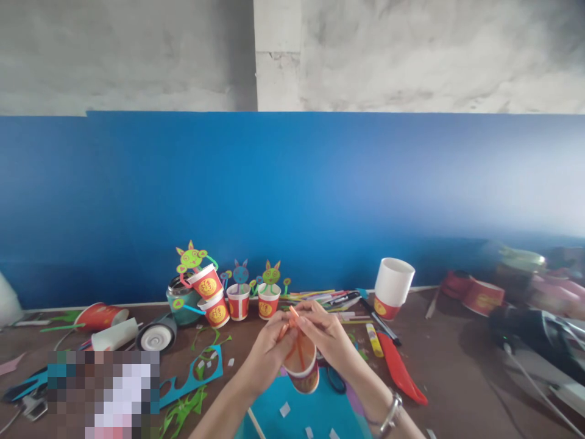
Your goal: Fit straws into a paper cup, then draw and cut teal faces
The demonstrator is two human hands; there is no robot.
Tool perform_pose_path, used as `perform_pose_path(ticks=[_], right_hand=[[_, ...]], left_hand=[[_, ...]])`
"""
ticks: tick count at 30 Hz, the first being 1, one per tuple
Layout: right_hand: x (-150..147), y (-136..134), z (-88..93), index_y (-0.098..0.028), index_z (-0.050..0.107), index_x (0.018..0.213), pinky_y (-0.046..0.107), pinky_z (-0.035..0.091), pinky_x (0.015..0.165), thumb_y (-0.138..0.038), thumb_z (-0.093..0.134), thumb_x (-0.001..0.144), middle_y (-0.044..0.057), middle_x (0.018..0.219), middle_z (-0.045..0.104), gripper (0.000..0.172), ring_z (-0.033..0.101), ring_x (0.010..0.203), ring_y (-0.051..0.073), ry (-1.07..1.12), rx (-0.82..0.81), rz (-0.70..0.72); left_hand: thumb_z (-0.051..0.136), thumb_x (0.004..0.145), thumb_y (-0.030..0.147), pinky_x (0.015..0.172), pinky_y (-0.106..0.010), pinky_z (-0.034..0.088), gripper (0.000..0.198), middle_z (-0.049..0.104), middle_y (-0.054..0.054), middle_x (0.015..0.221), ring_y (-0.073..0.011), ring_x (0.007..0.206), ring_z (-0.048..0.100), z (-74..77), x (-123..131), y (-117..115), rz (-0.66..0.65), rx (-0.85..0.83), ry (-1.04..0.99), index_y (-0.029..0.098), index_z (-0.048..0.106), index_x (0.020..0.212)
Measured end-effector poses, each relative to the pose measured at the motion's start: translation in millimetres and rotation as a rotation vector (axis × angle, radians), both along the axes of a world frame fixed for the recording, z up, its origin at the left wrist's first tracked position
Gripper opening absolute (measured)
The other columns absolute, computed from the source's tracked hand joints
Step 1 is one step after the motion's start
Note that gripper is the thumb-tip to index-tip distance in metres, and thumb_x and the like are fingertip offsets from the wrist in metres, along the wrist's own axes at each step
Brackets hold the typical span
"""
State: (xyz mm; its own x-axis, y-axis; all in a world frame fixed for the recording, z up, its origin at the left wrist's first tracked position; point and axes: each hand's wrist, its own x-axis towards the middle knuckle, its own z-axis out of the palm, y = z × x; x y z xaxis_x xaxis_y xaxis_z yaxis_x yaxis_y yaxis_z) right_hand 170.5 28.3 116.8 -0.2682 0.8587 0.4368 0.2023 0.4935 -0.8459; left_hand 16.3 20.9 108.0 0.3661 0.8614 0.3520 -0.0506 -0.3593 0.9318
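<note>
My left hand (276,344) and my right hand (322,332) meet above a red and white paper cup (305,379). Between their fingertips is a thin orange strip (294,313), perhaps a straw or pipe cleaner. Another orange length (300,350) runs down into the cup's mouth. My fingers partly hide the far rim of the cup. Under it lies a blue sheet (274,405) with small white paper pieces (284,409). Dark scissor handles (336,380) show beside my right wrist.
Paper-cup figures (269,292) with cut-out animal heads stand by the blue wall. A white cup stack (393,283), a glue stick (374,340) and a red balloon-like piece (402,369) are to the right. Green scraps (185,408) and a cut blue sheet (194,384) lie left.
</note>
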Motion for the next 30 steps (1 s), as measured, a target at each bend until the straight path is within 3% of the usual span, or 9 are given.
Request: perform_pose_path(ticks=[6, 12, 17, 20, 23, 25, 27, 30], right_hand=[[-10, -3, -5.5, -0.024, 0.07, 0.108, 0.039, 0.038, 0.101, -0.054, 0.053, 0.084, 0.008, 0.116, 0.064, 0.042, 0.053, 0.115, 0.024, 0.237, -0.21, 0.089], [-17, -14, -5.5, -0.029, 0.053, 0.129, 0.041, 0.032, 0.108, -0.057, 0.055, 0.082, 0.005, 0.134, 0.053, 0.055, 0.041, 0.129, 0.025, 0.395, -0.369, 0.122], [-20, -15, -7.2, -0.031, 0.048, 0.133, 0.039, 0.022, 0.112, -0.06, 0.05, 0.083, 0.002, 0.141, 0.045, 0.057, 0.024, 0.138, 0.021, 0.323, -0.305, 0.059], [-19, -14, -7.5, -0.029, 0.05, 0.132, 0.039, 0.022, 0.113, -0.058, 0.045, 0.086, 0.003, 0.139, 0.048, 0.054, 0.029, 0.136, 0.02, 0.272, -0.343, 0.112], [-7, -10, -5.6, -0.026, 0.051, 0.13, 0.037, 0.032, 0.108, -0.055, 0.04, 0.09, 0.004, 0.136, 0.052, 0.051, 0.039, 0.131, 0.019, 0.123, -0.328, 0.08], [8, -3, -6.0, -0.023, 0.057, 0.124, 0.035, 0.04, 0.1, -0.05, 0.035, 0.092, 0.007, 0.129, 0.057, 0.047, 0.049, 0.122, 0.02, -0.079, -0.232, -0.031], [28, 4, -11.0, -0.022, 0.069, 0.1, 0.036, 0.047, 0.087, -0.043, 0.04, 0.09, 0.009, 0.104, 0.07, 0.038, 0.061, 0.102, 0.023, -0.309, -0.143, -0.163], [51, 12, -28.1, -0.022, 0.065, 0.057, 0.037, 0.049, 0.068, -0.025, 0.066, 0.067, 0.006, 0.06, 0.068, 0.011, 0.066, 0.067, 0.025, -0.539, -0.187, -0.29]], left_hand=[[0.051, 0.088, 0.04, 0.089, -0.032, 0.042, 0.031, 0.062, -0.009, 0.101, -0.0227, 0.097, 0.054, -3.2, 1, 1, 0.052, -0.059, -0.038, 0.016, 0.063, 0.105], [0.056, 0.085, 0.042, 0.086, -0.032, 0.044, 0.032, 0.063, -0.007, 0.1, -0.0222, 0.096, 0.056, -6.0, 4, 0, 0.047, -0.16, -0.167, 0.016, 0.061, 0.102], [0.06, 0.081, 0.044, 0.081, -0.03, 0.045, 0.037, 0.064, -0.008, 0.103, -0.023, 0.097, 0.058, -5.8, 9, -4, -0.005, -0.275, -0.257, 0.017, 0.059, 0.105], [0.062, 0.079, 0.047, 0.078, -0.028, 0.045, 0.036, 0.065, -0.007, 0.101, -0.0221, 0.094, 0.059, -5.8, 12, -5, 0.05, -0.303, -0.23, 0.017, 0.06, 0.1], [0.061, 0.079, 0.046, 0.077, -0.027, 0.044, 0.032, 0.065, -0.004, 0.09, -0.0195, 0.088, 0.059, -4.9, 9, -2, 0.063, -0.302, -0.216, 0.017, 0.059, 0.092], [0.061, 0.079, 0.047, 0.073, -0.026, 0.044, 0.031, 0.063, -0.002, 0.082, -0.0174, 0.081, 0.058, -3.7, 3, 2, 0.094, -0.287, -0.201, 0.017, 0.058, 0.087], [0.06, 0.079, 0.049, 0.07, -0.025, 0.043, 0.033, 0.06, -0.001, 0.077, -0.0168, 0.077, 0.057, -2.8, -5, 7, 0.141, -0.264, -0.156, 0.017, 0.058, 0.084], [0.059, 0.077, 0.053, 0.073, -0.027, 0.043, 0.037, 0.061, -0.002, 0.079, -0.0191, 0.08, 0.058, -4.0, -16, 14, 0.167, -0.244, -0.052, 0.017, 0.058, 0.085]])
